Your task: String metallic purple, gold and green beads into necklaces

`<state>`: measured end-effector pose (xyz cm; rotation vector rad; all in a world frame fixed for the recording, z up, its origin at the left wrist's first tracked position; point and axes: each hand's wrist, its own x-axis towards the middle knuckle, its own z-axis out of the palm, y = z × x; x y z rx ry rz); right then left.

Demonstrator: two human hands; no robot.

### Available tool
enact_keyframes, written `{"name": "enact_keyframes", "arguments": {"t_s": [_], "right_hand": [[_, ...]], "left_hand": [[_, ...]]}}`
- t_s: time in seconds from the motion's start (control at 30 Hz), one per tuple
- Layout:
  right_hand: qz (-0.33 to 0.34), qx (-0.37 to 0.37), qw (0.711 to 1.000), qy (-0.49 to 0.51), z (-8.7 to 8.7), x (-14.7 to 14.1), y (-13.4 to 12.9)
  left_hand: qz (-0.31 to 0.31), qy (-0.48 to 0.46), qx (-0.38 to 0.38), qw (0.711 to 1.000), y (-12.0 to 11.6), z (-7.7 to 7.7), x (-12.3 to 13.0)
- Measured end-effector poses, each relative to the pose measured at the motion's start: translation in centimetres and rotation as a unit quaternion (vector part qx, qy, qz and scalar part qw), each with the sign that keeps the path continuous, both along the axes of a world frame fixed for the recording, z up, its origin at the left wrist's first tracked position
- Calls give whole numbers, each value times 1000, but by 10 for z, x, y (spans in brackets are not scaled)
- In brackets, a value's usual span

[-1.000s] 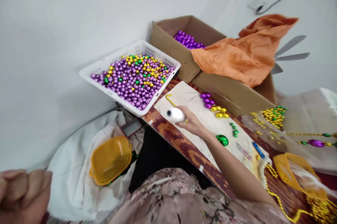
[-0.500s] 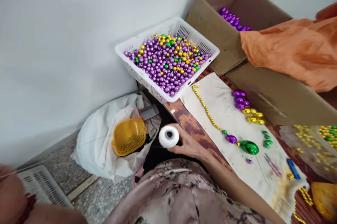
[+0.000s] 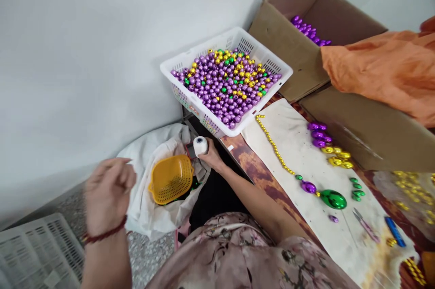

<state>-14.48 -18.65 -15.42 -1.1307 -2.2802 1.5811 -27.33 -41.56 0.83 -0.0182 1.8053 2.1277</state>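
My right hand (image 3: pixel 211 155) is wrapped around a white thread spool (image 3: pixel 200 146), its top with the dark core hole facing up, above the white sack's right side. At the left, my left hand (image 3: pixel 110 185), slightly blurred and with a dark red bracelet on the wrist, is closed in a pinch. A faint thread ran from this hand in the earlier frame; now it is too thin to make out. On the cloth (image 3: pixel 288 130) to the right lies a string of gold beads (image 3: pixel 273 144), in line with a green bead, a purple bead (image 3: pixel 308 187) and a big green bead (image 3: pixel 333 199).
A white basket (image 3: pixel 168 68) of purple, gold and green beads stands at the table corner. Behind are cardboard boxes (image 3: pixel 288 71) and orange fabric (image 3: pixel 380 62). Scissors (image 3: pixel 365 224) and a blue object (image 3: pixel 395 231) lie on the cloth. A yellow basket (image 3: pixel 171 179) rests on the sack (image 3: pixel 136 144).
My left hand has risen from the lower left corner into fuller view. My right hand has moved forward and left with the spool, which has tipped to show its side. The view has shifted slightly.
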Motion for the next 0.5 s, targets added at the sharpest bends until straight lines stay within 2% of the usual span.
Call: {"name": "enact_keyframes", "arguments": {"t_s": [0.07, 0.13, 0.23, 0.33, 0.43, 0.47, 0.5], "right_hand": [[0, 2, 1000, -14, -13, -7, 6], [3, 4, 1000, -27, -25, -11, 11], [4, 26, 998, -49, -41, -15, 18], [17, 52, 996, -75, -54, -18, 22], [44, 77, 991, -96, -63, -19, 24], [55, 85, 990, -102, -64, -19, 24], [67, 92, 988, -108, -66, -20, 24]], "left_hand": [[-69, -54, -34, 996, 13, -44, 3], [-129, -61, -129, 981, 29, -93, 8], [-267, 29, -264, 926, 53, -152, 17], [-351, 120, -303, 878, 73, -185, 31], [-445, 226, -342, 796, 84, -206, 44], [-465, 250, -350, 774, 87, -213, 47], [-474, 261, -351, 764, 89, -220, 49]]}}
